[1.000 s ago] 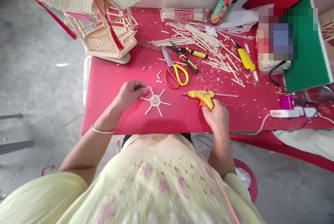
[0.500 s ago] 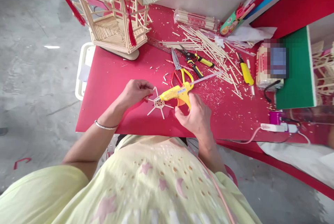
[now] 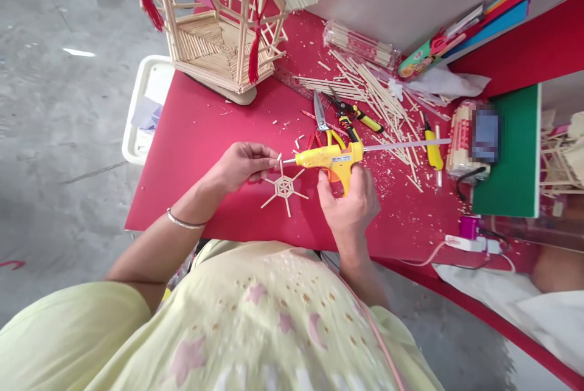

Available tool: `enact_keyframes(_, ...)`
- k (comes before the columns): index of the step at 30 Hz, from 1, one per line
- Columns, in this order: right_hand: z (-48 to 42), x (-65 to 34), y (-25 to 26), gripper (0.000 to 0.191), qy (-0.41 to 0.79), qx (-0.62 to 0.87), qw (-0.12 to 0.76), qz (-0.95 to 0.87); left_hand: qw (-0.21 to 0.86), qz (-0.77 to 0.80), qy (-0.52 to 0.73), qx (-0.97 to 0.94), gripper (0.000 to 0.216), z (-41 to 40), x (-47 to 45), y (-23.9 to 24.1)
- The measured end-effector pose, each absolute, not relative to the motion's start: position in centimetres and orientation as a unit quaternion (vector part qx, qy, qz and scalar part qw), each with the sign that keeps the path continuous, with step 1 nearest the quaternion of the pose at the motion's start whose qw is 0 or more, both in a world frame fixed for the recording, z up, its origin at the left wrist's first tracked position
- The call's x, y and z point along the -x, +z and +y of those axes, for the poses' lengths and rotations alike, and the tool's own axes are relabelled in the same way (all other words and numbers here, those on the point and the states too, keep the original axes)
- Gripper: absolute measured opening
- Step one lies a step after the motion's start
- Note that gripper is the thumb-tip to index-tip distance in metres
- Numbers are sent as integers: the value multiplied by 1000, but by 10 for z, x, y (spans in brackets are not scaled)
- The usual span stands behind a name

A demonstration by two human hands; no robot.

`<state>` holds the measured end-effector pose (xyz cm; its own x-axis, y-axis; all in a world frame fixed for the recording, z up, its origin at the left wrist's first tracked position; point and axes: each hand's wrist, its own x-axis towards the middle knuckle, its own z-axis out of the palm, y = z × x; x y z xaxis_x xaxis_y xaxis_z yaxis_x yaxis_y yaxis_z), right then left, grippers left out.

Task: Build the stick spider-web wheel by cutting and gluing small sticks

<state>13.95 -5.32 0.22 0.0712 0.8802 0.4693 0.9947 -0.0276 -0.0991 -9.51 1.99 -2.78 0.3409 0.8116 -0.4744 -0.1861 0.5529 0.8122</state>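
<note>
Although its centre is already ringed with short crosspieces, the flat six-spoked wheel of pale wooden sticks looks only part-built, since the outer stretches of its spokes carry none. It lies on the red surface in front of the person. The left hand has its grip pinched closed at the upper spoke's tip; whether a loose piece is there too, I cannot tell. The right hand's grip is wrapped around the yellow plastic glue gun, nozzle just beside that spoke.
</note>
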Motion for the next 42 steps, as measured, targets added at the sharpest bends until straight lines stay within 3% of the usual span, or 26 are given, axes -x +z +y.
enact_keyframes(5, -49, -139, -2, 48, -126, 711, 203, -662, 757, 450, 347, -323, 36, 18, 93, -28)
enact_keyframes(20, -57, -133, 0, 42, -122, 700, 227, -666, 835, 388, 326, -214, 29, 23, 95, -25)
enact_keyframes(42, -60, -130, -4, 40, -128, 693, 227, -672, 863, 357, 319, -160, 21, 22, 95, -26)
